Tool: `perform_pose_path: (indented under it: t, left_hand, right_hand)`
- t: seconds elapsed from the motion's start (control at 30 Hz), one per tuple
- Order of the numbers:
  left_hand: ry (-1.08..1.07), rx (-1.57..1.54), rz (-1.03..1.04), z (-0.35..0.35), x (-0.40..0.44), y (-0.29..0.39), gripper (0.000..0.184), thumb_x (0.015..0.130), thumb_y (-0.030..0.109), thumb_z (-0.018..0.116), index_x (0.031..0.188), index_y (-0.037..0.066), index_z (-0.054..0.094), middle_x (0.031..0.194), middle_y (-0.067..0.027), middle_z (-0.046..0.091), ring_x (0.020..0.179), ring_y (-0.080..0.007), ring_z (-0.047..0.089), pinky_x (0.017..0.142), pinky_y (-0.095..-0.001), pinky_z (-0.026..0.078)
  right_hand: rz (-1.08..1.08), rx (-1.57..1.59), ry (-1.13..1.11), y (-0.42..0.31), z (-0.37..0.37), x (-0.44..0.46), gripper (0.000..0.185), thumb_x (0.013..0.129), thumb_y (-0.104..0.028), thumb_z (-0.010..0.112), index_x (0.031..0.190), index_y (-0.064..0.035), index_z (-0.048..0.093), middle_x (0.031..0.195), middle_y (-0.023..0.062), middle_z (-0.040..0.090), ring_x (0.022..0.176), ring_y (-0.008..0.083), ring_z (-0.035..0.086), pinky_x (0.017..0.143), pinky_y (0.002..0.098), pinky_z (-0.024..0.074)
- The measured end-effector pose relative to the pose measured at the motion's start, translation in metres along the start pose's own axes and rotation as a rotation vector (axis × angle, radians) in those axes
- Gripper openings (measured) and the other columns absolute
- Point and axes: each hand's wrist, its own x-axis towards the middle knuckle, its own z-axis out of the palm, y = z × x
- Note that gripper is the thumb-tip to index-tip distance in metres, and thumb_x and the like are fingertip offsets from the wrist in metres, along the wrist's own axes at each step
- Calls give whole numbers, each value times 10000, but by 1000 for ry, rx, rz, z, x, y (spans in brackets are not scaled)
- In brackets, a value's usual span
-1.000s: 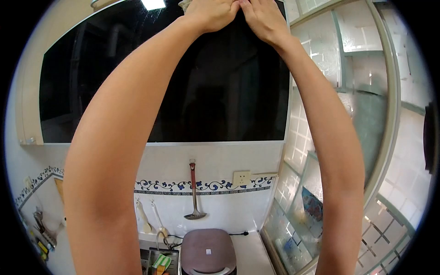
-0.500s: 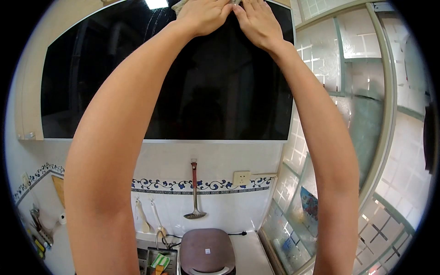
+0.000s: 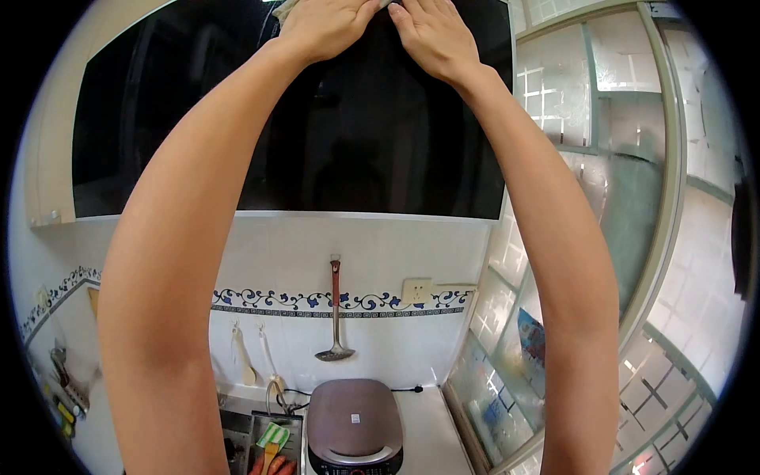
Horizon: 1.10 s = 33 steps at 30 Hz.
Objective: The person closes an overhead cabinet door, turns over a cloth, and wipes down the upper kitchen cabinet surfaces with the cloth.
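Observation:
My left hand (image 3: 328,25) is raised to the top of the view, pressing a pale, crumpled cloth (image 3: 283,9) against a glossy black cabinet front (image 3: 372,150). Part of the cloth sticks out on the left of that hand, and a bit shows between my thumbs. Close beside it, my right hand (image 3: 434,36) lies against the same black surface, fingers stretched out, its thumb near the cloth's edge. The upper frame edge cuts off the fingertips of both hands, so whether cloth lies under the right fingers is hidden.
Below the cabinet, a skimmer ladle (image 3: 336,313) hangs on the tiled wall beside a socket (image 3: 416,290). A brown electric griddle (image 3: 355,419) sits on the counter, with a sink (image 3: 255,431) to its left. Frosted glass panels (image 3: 633,198) stand at the right.
Both hands have shifted slightly left along the black surface, with the cloth moving too. My view has tilted downward, showing more of the griddle and sink.

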Motion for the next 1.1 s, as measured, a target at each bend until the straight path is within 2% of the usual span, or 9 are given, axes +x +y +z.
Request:
perform_pose_path:
  t: [0.2,0.37,0.53,1.1]
  left_hand:
    - [-20,54,59,-7,-18,4,509,1045,336,340,1491,108,429,1587,-114,340,1480,-303,276,1195,-458,227]
    - [-12,-50,-64,-15,-31,16,498,1038,318,349,1480,110,443,1584,-119,344,1473,-297,294,1191,-467,232]
    - [-45,-8,-41,-20,-43,21,502,1036,312,351,1483,98,430,1582,-118,349,1473,-296,293,1185,-490,242]
    - [-71,-19,-85,-26,-73,33,510,1030,317,365,1484,93,427,1592,-113,329,1482,-284,273,1193,-489,219]
  right_hand:
    - [4,6,-14,-13,-1,-12,604,1051,-386,315,1496,21,351,1583,191,309,1482,320,266,1205,421,225]
    - [-3,21,7,-20,-1,-21,595,1045,-382,340,1489,13,368,1573,184,333,1471,323,290,1198,431,242]
    - [-41,29,50,-28,-5,-30,571,1034,-353,390,1467,19,399,1549,192,370,1448,339,330,1177,446,286]
    - [10,55,63,-62,-10,-52,559,1025,-340,414,1445,29,429,1530,199,397,1430,342,355,1165,449,297]
